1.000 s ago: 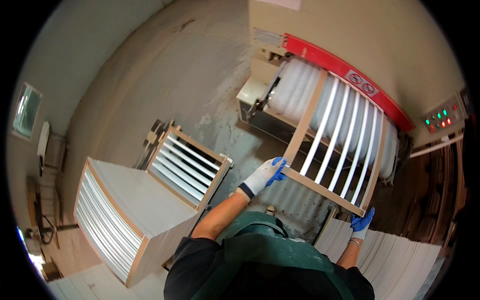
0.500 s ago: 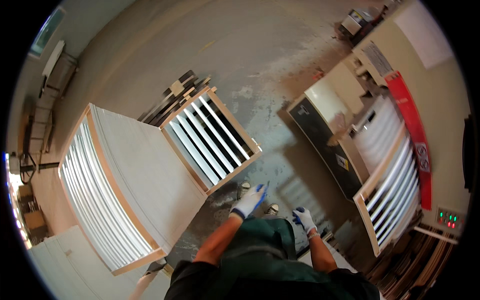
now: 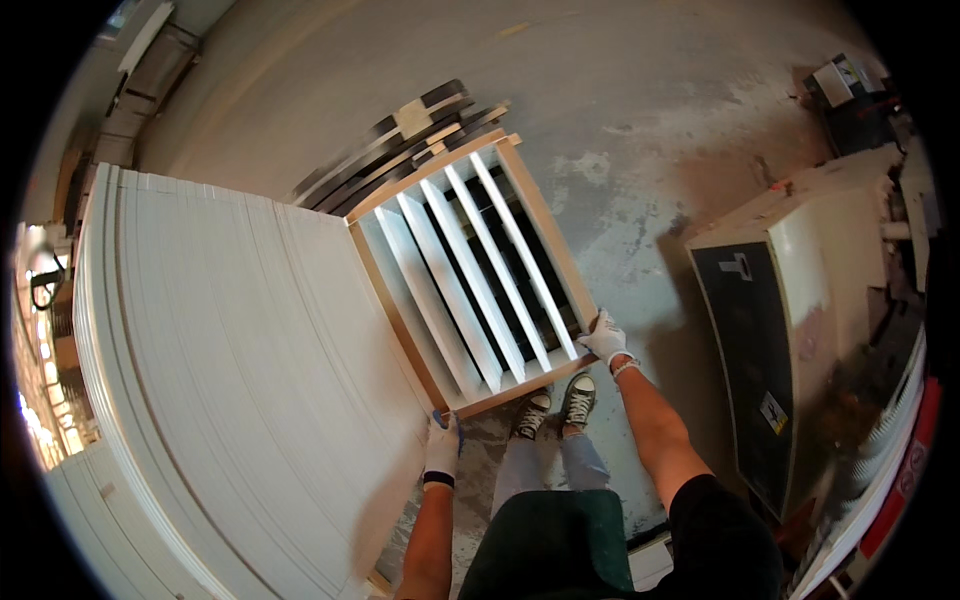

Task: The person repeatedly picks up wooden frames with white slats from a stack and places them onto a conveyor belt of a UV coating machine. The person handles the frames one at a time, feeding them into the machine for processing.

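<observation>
"Frame (image 3: 474,280), head view: location?"
"Right of the white stack (image 3: 240,310), near edge toward the shoes (image 3: 531,415)."
"Grip?"
"Left hand (image 3: 442,445) holding the near-left corner; right hand (image 3: 606,340) holding the near-right. Dark-fronted cabinet (image 3: 742,355) well apart, right."

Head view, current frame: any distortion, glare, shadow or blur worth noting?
Head view: fisheye bows the tall pale stack, corners go black; head view, far left: bright glare washes out detail; head view, right: shadow darkens the floor beside the cabinet; head view, centre: slatted frame fairly clear.
</observation>
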Motion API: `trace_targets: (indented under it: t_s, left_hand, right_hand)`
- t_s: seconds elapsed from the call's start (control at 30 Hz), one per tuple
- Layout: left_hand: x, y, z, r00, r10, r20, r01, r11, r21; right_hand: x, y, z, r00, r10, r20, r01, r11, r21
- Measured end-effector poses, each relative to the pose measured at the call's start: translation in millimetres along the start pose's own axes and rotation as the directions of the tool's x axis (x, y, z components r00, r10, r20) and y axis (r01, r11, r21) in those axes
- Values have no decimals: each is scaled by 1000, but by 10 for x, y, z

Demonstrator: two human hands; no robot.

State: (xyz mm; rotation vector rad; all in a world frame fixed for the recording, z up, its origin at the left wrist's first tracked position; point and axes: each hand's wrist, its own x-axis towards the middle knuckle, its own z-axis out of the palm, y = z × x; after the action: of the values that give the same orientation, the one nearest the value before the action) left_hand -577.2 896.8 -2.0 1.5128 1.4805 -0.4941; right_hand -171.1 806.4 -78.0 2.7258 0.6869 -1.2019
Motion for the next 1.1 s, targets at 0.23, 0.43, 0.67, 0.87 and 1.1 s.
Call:
trace_targets:
  t_s: [0.23,0.43,0.67,0.87,1.1]
  left_hand:
    - [428,-530,667,966,32,-257,-68,989,-131]
    - [136,-109,104,971,-240,20,230,902,-366]
    - [-927,310,-638,934,235,-268,-305,916,-261]
    - [-1963,749,-898,958,230,-170,-285,717,-637]
    - [-3206,1642,-1650,949,296,111,-126,677,-725]
  right_hand:
    - [191,148,-141,997,-51,60,54,997,-48]
    - [-159,-64,-978,999,-53,7,52,996,73]
    - [-1588,-454,-2311,980,-175,-95,183,980,78]
    - [-3476,-127,-3177,963,-63,-262,79,995,54]
    - [-6079,468,-3440,759,252,-601,-48,941,334]
